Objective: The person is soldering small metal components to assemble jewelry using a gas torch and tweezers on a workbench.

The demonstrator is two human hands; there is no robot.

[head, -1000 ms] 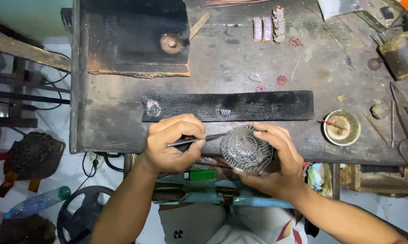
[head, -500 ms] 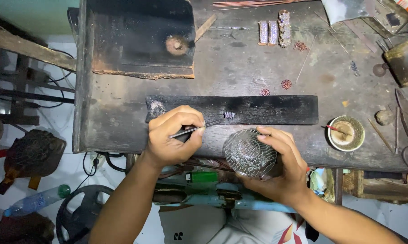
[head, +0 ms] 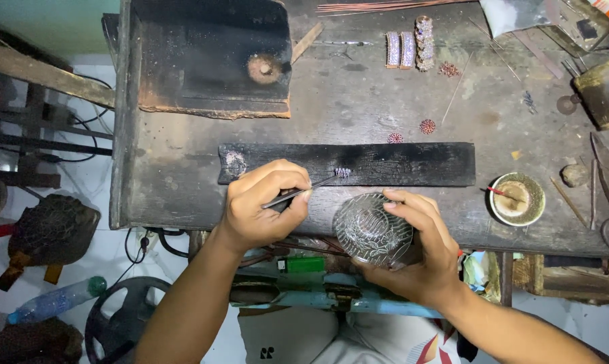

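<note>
My left hand (head: 260, 205) pinches thin metal tweezers (head: 304, 191), their tip reaching a tiny filigree piece (head: 343, 172) on the long charred wooden strip (head: 399, 164). My right hand (head: 419, 253) cups a round silver filigree dome (head: 370, 229) at the near edge of the bench, fingers curled over its right side and thumb on its top rim.
On the dark worn workbench (head: 358, 94) lie a charred block with a round disc (head: 264, 67), small filigree bars (head: 405, 48), red rosettes (head: 427, 126), a small bowl with a brush (head: 516, 197) and tools at the right (head: 604, 182). A bottle (head: 55, 300) lies on the floor to the left.
My left hand moved the tweezers from the dome up to the charred strip. My right hand lowered the dome slightly toward the bench edge.
</note>
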